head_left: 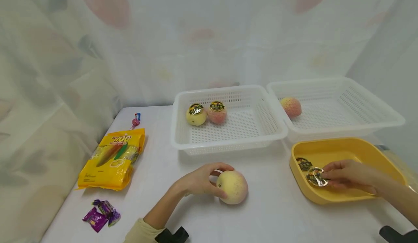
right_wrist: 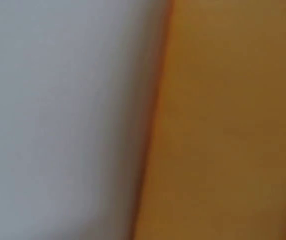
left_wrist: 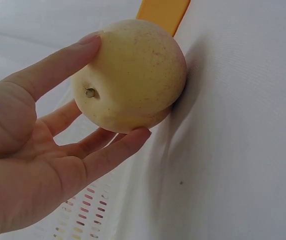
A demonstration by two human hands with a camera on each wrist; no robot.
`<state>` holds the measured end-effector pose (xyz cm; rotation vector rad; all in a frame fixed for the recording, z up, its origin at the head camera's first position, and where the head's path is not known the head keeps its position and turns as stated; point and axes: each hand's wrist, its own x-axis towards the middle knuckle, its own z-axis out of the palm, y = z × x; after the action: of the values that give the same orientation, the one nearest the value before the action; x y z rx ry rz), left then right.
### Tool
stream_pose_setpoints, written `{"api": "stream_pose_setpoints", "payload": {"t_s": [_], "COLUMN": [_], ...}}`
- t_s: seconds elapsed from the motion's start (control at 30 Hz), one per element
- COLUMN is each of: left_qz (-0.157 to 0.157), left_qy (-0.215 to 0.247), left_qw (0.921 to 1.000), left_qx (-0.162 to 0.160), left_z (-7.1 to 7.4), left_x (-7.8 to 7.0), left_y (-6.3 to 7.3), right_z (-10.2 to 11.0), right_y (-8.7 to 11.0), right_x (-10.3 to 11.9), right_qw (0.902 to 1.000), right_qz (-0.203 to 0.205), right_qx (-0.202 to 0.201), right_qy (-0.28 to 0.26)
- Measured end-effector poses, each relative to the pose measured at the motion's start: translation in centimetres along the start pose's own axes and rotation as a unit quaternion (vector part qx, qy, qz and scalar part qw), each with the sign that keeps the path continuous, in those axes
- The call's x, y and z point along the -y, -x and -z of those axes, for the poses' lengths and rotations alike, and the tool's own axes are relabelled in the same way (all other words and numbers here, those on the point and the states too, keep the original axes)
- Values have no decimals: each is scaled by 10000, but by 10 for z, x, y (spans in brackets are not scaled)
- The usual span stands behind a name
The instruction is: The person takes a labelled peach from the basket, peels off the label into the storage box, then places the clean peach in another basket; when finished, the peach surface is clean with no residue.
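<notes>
In the head view my left hand [head_left: 209, 180] grips a pale yellow apple [head_left: 236, 188] on the white tabletop. Up close in the left wrist view, the thumb lies on one side of the apple [left_wrist: 138, 75] near its stem, and the fingers support the other side. My right hand [head_left: 351, 176] is inside the yellow basin [head_left: 346, 145] and pinches a shiny round black-and-gold sticker [head_left: 316, 177]. A second such sticker [head_left: 303, 164] lies beside it against the basin's left wall. The right wrist view has only the basin's wall [right_wrist: 223, 120], blurred.
Behind the hands, a white basket [head_left: 228, 145] holds two fruits with stickers [head_left: 196, 114]. A reddish fruit [head_left: 291, 107] sits in another white basket [head_left: 339, 128] at right. To the left lie a yellow candy bag [head_left: 112, 159], purple-wrapped candies [head_left: 102, 214] and a lollipop [head_left: 135, 121].
</notes>
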<state>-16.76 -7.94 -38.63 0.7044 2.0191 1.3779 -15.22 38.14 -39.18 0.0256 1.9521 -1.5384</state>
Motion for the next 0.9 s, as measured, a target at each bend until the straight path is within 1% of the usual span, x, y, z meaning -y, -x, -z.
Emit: {"api": "stream_pose_setpoints", "payload": {"t_s": [0.1, 0.2, 0.37, 0.47, 0.6, 0.67, 0.73, 0.77, 0.83, 0.9], "left_qz": [-21, -42, -47, -28, -9, -6, -9, -4, -4, 0], "left_qy": [38, 65, 119, 124, 84, 58, 37, 21, -7, -36], "left_qw": [10000, 10000, 9999, 9999, 10000, 10000, 10000, 10000, 10000, 10000], "left_qx": [14, 18, 5, 15, 29, 34, 30, 25, 13, -5], "left_z": [0, 0, -1, -1, 0, 0, 0, 0, 0, 0], "left_x": [0, 0, 1, 0, 0, 0, 0, 1, 1, 1], "left_y": [0, 1, 1, 1, 1, 0, 0, 0, 0, 0], "right_z": [-9, -17, -25, -30, -35, -35, -32, -30, -25, -20], "right_y": [-2, -3, -5, -6, -8, -8, -7, -6, -4, 0], "right_x": [-3, -1, 3, 3, 5, 7, 10, 13, 19, 26], "right_qw": [9994, 9970, 9886, 9805, 9634, 9553, 9531, 9546, 9626, 9731], "right_qz": [-149, -235, -357, -394, -258, -183, -85, -19, 98, 316], "right_qx": [-217, -507, -984, -1310, -1697, -1814, -1755, -1675, -1434, -1017], "right_qy": [237, 540, 1080, 1413, 2059, 2326, 2465, 2463, 2296, 2045]}}
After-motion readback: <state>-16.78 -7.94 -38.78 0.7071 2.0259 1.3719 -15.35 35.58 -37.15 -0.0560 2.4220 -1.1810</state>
